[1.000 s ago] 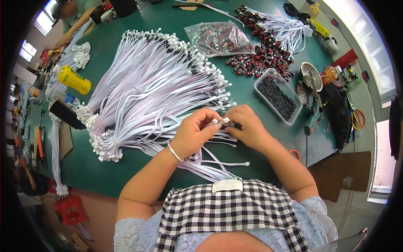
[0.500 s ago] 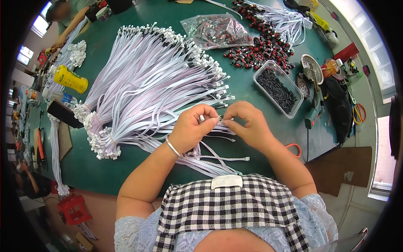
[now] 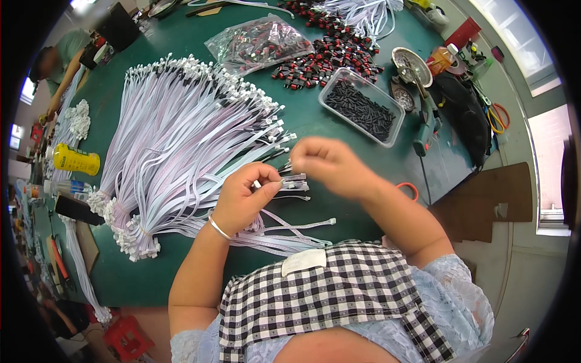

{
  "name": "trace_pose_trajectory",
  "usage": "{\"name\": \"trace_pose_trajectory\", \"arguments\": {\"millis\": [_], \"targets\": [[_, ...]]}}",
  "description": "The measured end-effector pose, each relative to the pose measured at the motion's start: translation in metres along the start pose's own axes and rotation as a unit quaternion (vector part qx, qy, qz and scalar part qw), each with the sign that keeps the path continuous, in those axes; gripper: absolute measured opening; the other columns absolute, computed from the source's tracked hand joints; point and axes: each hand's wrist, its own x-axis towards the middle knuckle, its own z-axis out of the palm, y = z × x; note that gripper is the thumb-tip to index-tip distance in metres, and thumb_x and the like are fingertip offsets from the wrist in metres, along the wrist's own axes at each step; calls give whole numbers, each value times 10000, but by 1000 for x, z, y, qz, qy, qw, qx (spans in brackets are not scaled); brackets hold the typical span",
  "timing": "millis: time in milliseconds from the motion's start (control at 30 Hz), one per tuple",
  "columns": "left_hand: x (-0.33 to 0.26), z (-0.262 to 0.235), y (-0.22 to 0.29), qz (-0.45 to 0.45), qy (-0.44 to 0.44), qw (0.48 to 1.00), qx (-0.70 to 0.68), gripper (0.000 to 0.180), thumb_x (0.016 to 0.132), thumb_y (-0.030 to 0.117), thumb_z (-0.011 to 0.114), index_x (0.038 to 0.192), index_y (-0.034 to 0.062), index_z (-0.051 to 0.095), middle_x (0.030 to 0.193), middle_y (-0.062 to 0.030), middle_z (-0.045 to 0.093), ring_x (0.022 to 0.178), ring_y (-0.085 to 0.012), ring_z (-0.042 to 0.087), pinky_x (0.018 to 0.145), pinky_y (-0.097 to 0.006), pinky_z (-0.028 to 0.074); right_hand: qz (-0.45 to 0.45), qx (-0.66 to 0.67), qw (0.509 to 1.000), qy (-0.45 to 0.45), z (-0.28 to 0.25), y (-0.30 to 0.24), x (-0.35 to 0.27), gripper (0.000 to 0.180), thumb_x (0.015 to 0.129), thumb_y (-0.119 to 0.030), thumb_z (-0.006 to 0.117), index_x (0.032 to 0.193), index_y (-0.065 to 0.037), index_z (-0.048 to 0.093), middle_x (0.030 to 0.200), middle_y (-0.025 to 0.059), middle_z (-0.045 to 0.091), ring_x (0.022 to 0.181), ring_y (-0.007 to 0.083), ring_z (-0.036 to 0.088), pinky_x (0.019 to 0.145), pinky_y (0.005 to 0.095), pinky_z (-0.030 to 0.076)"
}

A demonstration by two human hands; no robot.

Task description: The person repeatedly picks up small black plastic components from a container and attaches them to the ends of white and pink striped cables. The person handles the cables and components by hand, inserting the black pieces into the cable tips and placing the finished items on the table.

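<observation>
A large fan of white flat cables (image 3: 172, 145) with small white plugs at their ends lies on the green table, bundled at the near left. Over its right side, my left hand (image 3: 239, 196) is closed, thumb against forefinger. A small white plug (image 3: 257, 185) shows inside its curled fingers; whatever sits at the fingertips is too small to name. My right hand (image 3: 330, 166) is raised just to the right, apart from the left, its fingers bent and smeared by motion. Loose cable ends (image 3: 296, 181) lie between and below the hands.
Beyond my right hand stand a clear plastic box (image 3: 396, 129) of black sleeves (image 3: 360, 109), red-and-black parts (image 3: 333, 60) and a filled plastic bag (image 3: 257, 45). A glue gun (image 3: 428, 124) and scissors (image 3: 497, 118) lie right. At left are a yellow bottle (image 3: 75, 159) and another person (image 3: 60, 66).
My hands were together at the fingertips; the right hand has come away from the left and lifted. The view has shifted, so the table things appear further left.
</observation>
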Motion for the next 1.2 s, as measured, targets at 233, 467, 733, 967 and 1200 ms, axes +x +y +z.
{"name": "trace_pose_trajectory", "arguments": {"millis": [233, 467, 733, 967, 1200], "targets": [[2, 3, 2, -53, 3, 996, -69, 65, 838, 39, 642, 885, 14, 604, 793, 25, 548, 695, -45, 460, 640, -190, 390, -56, -659, 717, 220, -112, -13, 11, 121, 802, -199, 659, 836, -83, 665, 852, 66, 640, 871, 238, 589, 757, 370, 462], [2, 2, 1, -52, -10, 996, -72, 71, 842, 57, 641, 891, 19, 607, 800, 24, 559, 698, -48, 467, 644, -195, 396, 41, -707, 690, 150, -125, 15, 16, 128, 788, -201, 658, 864, -101, 675, 896, 67, 636, 940, 260, 576, 799, 389, 466], [3, -2, 5, -67, -30, 997, -30, 100, 823, 81, 647, 897, 22, 614, 809, 23, 581, 707, -51, 474, 660, -209, 411, 41, -662, 735, 141, -119, 15, 15, 172, 799, -207, 629, 936, -106, 658, 956, 74, 613, 989, 262, 569, 823, 387, 471], [2, -3, 3, -70, -33, 996, -41, 91, 834, 104, 648, 892, 41, 619, 803, 26, 584, 686, -40, 486, 634, -202, 416, 65, -649, 745, 139, -116, 8, 21, 136, 788, -145, 584, 892, -72, 634, 879, 109, 631, 880, 311, 603, 750, 430, 475], [1, -3, 0, -63, -26, 996, -54, 103, 829, 118, 652, 882, 49, 595, 781, 40, 562, 661, -32, 471, 611, -194, 399, 7, -662, 739, 123, -124, 18, 17, 129, 808, -162, 604, 884, -61, 630, 899, 115, 632, 896, 313, 597, 764, 426, 472]]}}
